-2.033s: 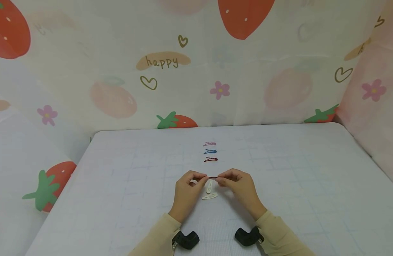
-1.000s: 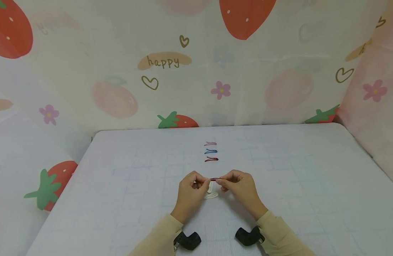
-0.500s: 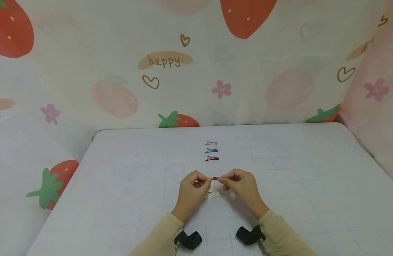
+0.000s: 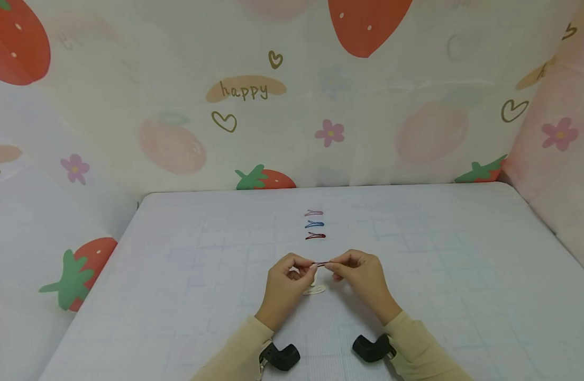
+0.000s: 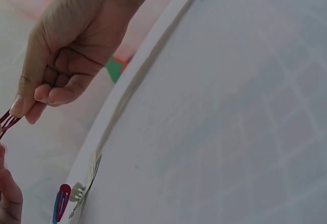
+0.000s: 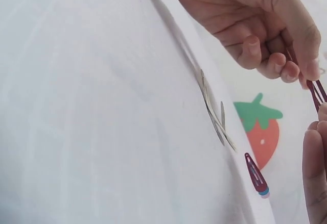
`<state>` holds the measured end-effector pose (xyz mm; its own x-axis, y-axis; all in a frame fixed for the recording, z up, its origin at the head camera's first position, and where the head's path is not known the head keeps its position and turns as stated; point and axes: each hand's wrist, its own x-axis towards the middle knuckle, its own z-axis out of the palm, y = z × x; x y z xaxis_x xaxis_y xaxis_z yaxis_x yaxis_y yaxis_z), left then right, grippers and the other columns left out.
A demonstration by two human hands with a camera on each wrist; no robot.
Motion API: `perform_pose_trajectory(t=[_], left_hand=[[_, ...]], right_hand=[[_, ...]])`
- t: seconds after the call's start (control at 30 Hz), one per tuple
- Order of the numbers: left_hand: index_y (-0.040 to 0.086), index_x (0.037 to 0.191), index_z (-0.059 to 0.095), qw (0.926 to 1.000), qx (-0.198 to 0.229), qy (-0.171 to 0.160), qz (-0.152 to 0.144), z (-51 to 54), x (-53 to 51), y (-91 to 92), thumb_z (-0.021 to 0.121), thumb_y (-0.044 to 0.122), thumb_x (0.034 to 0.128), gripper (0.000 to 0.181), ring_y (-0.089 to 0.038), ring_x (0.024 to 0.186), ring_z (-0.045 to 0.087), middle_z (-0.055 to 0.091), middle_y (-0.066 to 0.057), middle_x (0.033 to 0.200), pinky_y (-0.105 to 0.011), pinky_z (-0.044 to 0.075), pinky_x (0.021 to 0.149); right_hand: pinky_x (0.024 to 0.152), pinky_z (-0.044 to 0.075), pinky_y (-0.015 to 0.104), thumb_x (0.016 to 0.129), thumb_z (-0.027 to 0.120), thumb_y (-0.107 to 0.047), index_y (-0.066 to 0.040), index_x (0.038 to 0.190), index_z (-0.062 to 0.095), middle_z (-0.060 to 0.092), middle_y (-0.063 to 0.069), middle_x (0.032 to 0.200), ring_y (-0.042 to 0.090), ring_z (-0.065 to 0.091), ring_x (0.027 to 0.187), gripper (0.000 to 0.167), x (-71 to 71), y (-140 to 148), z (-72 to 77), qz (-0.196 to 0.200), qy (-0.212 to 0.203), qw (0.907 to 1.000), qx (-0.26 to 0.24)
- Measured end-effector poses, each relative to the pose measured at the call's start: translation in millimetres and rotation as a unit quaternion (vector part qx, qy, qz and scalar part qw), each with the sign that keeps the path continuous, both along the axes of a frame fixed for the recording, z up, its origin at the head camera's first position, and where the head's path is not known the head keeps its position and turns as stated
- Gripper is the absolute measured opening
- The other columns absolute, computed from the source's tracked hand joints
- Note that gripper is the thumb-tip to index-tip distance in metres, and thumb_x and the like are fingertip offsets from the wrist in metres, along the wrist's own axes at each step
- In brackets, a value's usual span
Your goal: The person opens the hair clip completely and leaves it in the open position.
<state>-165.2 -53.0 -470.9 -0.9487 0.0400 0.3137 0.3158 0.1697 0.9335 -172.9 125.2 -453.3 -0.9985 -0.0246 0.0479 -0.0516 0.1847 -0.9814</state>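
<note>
Between the two hands is a dark red hair clip (image 4: 320, 263), held a little above the table and pinched at either end. The left hand (image 4: 284, 291) grips its left end with thumb and forefinger; the right hand (image 4: 363, 283) pinches the other end. In the left wrist view the right hand (image 5: 76, 45) holds the clip (image 5: 7, 122), whose slim prongs show. The right wrist view has the left hand (image 6: 260, 25) on the same clip (image 6: 315, 92). Pale clips (image 4: 315, 290) lie just below the hands, partly covered by the left hand.
Beyond the hands, a pink clip (image 4: 313, 212), a blue clip (image 4: 315, 224) and a red clip (image 4: 316, 236) lie in a column on the white table (image 4: 201, 317), their split ends leftward. A printed cloth wall (image 4: 368, 106) stands behind. Black devices are on both wrists.
The left hand has shifted slightly right and covers more of the pale clips. The held clip has turned a little between the fingers, and its two thin strips now show apart.
</note>
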Motion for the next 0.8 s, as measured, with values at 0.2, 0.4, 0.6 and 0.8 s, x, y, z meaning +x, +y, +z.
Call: perform_pose_trajectory(t=[0.2,0.4,0.6,0.8], left_hand=[[0.005,0.095,0.074,1.0,-0.001,0.004,-0.005,0.9,0.7,-0.5,0.073,-0.002,0.0844,0.013,-0.003,0.075,0.058,0.066,-0.011,0.085,-0.012,0.045,0.059],[0.004,0.101,0.075,0.9998,-0.002,0.016,-0.011,0.3,0.0,-0.7,0.072,-0.004,0.0843,0.018,-0.002,0.08,0.059,0.069,-0.012,0.091,-0.012,0.048,0.063],[0.004,0.105,0.075,0.9997,-0.011,0.019,-0.013,0.4,-0.4,-0.8,0.072,-0.003,0.0852,0.022,-0.002,0.081,0.059,0.07,-0.011,0.094,-0.013,0.049,0.064],[0.0,0.12,0.068,0.9996,-0.021,0.016,-0.011,-0.4,-0.4,-0.8,0.073,0.0,0.0858,0.035,-0.006,0.086,0.059,0.068,-0.012,0.1,-0.013,0.049,0.064]], right_hand=[[0.06,0.052,0.026,0.081,0.082,-0.014,0.002,0.087,0.075,0.072,0.016,0.073,0.01,0.065,0.059,0.019,-0.1,1.1,0.2,0.002,0.001,1.0,-0.005],[0.059,0.05,0.025,0.081,0.082,-0.014,0.001,0.087,0.075,0.073,0.017,0.074,0.009,0.065,0.06,0.018,-0.3,1.7,-0.4,0.003,0.007,1.0,-0.003],[0.059,0.05,0.025,0.081,0.082,-0.014,0.002,0.086,0.075,0.073,0.018,0.075,0.009,0.065,0.06,0.017,-0.5,1.9,-1.3,0.003,0.012,0.9999,-0.001],[0.063,0.054,0.027,0.082,0.08,-0.012,0.002,0.088,0.075,0.072,0.019,0.076,0.011,0.066,0.061,0.016,-1.5,1.9,-3.1,-0.003,0.014,0.9999,-0.009]])
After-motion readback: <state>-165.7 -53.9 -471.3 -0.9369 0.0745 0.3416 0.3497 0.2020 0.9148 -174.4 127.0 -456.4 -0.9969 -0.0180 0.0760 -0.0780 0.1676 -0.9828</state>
